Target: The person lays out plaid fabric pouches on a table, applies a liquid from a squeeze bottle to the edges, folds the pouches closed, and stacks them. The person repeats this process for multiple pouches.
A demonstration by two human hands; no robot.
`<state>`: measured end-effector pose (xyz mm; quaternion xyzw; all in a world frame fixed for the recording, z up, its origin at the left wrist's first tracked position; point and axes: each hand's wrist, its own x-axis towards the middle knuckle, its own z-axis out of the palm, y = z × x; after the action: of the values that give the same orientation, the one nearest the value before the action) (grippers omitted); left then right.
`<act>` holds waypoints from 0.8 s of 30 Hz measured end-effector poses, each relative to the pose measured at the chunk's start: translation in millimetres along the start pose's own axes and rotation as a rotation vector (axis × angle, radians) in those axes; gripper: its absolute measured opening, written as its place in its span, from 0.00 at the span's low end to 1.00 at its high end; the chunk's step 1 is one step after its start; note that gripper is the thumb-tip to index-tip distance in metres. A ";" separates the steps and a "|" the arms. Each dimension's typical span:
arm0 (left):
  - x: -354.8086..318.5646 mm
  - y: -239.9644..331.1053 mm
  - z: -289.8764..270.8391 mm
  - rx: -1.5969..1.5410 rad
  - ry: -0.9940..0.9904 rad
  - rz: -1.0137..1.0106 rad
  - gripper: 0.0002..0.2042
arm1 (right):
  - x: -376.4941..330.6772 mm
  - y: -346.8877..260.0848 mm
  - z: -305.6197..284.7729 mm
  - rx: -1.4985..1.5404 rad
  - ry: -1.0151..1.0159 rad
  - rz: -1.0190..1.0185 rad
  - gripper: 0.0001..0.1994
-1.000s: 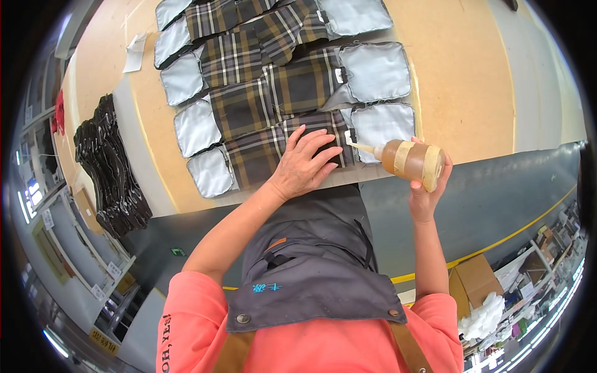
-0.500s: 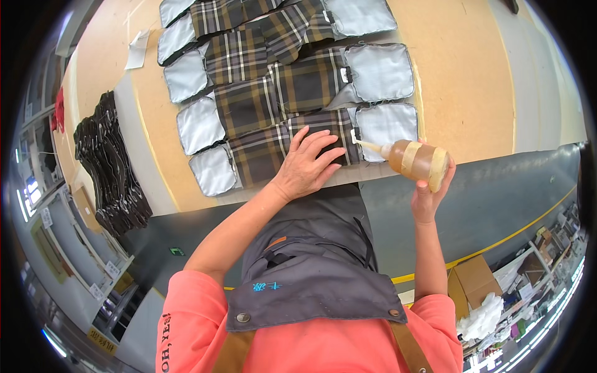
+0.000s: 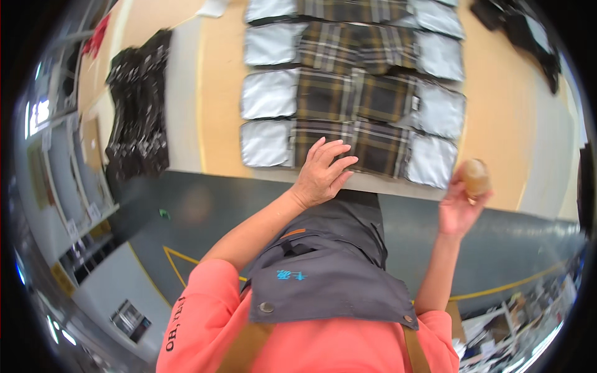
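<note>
Rows of dark plaid fabric pieces (image 3: 379, 149) lie on the table, with pale grey, dark-edged panels (image 3: 266, 143) at both ends. Over the nearest row is my left hand (image 3: 323, 173), its fingers spread and nothing in them; whether the fingertips touch the cloth I cannot tell. Off to the right, past the right-hand pale panel (image 3: 431, 161), my right hand (image 3: 461, 210) is wrapped round a squeeze bottle (image 3: 476, 178) of amber-brown liquid. The bottle is smeared by motion, and its nozzle does not show.
The tan table (image 3: 224, 163) ends just in front of my apron (image 3: 323, 280). A stack of dark fabric pieces (image 3: 138, 105) lies at the left, partly over the table's edge. Dark items (image 3: 525, 37) lie at the far right, and a red cloth (image 3: 96, 37) at the far left.
My right hand has drawn the bottle away from the nearest plaid row toward the right. My left hand stays over that row, nearer its middle. The whole view has shifted and turned.
</note>
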<state>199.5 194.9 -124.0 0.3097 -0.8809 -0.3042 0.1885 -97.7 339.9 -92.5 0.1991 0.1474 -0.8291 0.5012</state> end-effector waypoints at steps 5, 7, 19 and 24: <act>-38.1 -19.2 -22.9 0.124 0.414 -0.367 0.24 | 28.9 43.1 52.0 -0.290 -0.030 -0.129 0.32; -42.4 -18.0 -21.6 0.112 0.300 -0.410 0.28 | 35.7 70.7 58.1 -0.502 -0.041 -0.160 0.31; -43.0 7.0 18.9 0.039 0.087 -0.446 0.31 | 55.4 189.0 10.3 -1.399 -0.539 -0.048 0.44; -45.1 9.8 22.6 0.026 0.121 -0.448 0.28 | 60.4 194.4 3.3 -1.466 -0.565 -0.011 0.43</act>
<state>216.8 240.2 -140.9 0.5175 -0.7811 -0.3081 0.1647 49.4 203.6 -127.2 -0.4017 0.5249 -0.5419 0.5191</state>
